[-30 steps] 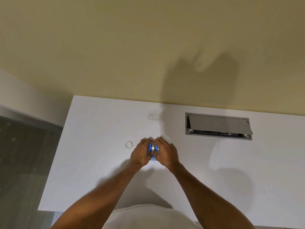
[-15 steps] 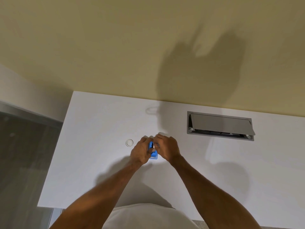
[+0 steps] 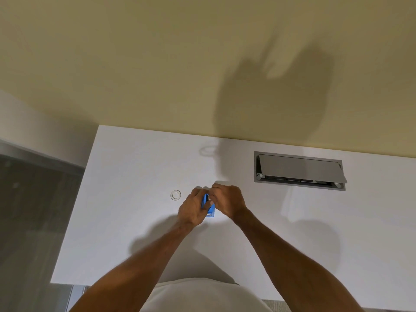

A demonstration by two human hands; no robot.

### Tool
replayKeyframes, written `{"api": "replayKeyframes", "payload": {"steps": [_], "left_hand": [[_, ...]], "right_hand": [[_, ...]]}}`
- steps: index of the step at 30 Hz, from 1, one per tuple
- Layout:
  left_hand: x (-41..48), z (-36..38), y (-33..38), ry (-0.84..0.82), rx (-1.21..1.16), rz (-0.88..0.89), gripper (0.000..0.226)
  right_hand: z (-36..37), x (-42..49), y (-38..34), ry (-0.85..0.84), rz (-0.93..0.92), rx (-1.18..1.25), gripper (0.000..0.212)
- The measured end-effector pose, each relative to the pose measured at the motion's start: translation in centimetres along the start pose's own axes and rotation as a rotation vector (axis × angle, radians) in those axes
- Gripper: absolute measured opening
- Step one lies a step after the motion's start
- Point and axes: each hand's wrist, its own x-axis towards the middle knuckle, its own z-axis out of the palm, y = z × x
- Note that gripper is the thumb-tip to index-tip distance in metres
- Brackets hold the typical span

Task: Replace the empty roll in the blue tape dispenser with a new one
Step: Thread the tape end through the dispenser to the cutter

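At mid-table, my hands are clamped together on the blue tape dispenser.

My left hand grips its side; my right hand pinches at its top, roll hidden. I judge the swap under way, not finished. A small ring lies just left. The table offers open room; the hatch stays well apart.

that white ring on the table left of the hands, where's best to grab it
Pinch the ring from straight above, by opposite outer edges. It lies flat on the table with open space all round, so no side is blocked; the left hand is nearest. It looks thin, so sliding it first may help.
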Motion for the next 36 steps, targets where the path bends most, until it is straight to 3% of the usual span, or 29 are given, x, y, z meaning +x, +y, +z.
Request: {"api": "replayKeyframes", "payload": {"steps": [7, 17, 27, 36], "left_hand": [[0.30, -0.11, -0.19, -0.013, 0.057, 0.012, 0.046], [0.53, -0.10, -0.23, -0.032, 0.014, -0.011, 0.046], [0.69, 0.23, -0.22, -0.050, 0.075, -0.019, 0.061], [0.76, 0.04, -0.34, -0.057, 0.016, -0.030, 0.046]], "right_hand": [[0.31, -0.42, -0.56, 0.027, 0.042, 0.036, 0.044], [0.10, -0.24, -0.57, -0.066, 0.059, 0.019, 0.048], [-0.08, 0.30, -1.07, 0.007, 0.086, -0.024, 0.040], [-0.05, 0.26, -0.32, -0.028, 0.035, 0.053, 0.042]]}}
